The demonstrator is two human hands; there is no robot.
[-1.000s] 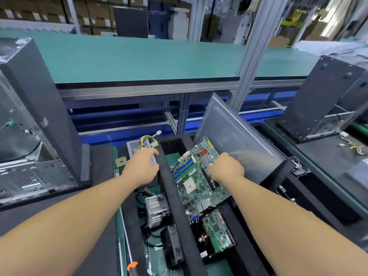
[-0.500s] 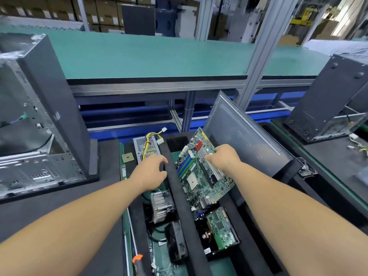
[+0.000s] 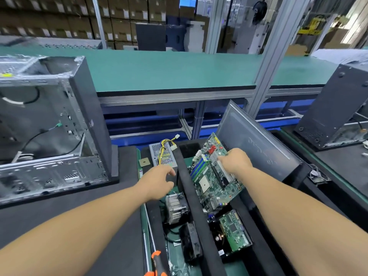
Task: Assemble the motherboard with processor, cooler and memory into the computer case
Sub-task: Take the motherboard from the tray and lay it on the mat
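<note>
My right hand (image 3: 235, 162) grips the green motherboard (image 3: 214, 182) by its right edge and holds it tilted above the black foam tray (image 3: 196, 196). Blue memory slots and a white processor socket show on the board. My left hand (image 3: 159, 181) hovers with loosely bent fingers over the tray's left compartment, above the finned cooler (image 3: 176, 208) and near the power supply (image 3: 163, 156), and holds nothing. A small processor chip (image 3: 143, 162) lies left of the power supply. The open computer case (image 3: 49, 126) stands on its side at the left.
A black fan (image 3: 190, 242) and a drive with a green board (image 3: 232, 234) lie in the tray nearer me. A grey case side panel (image 3: 256, 144) leans at the tray's right. An orange-handled tool (image 3: 157, 263) sits at the bottom. A second case (image 3: 334, 108) stands at right.
My right hand has lifted the motherboard out of the tray and tilted it up. My left hand has drawn back from the power supply towards the cooler.
</note>
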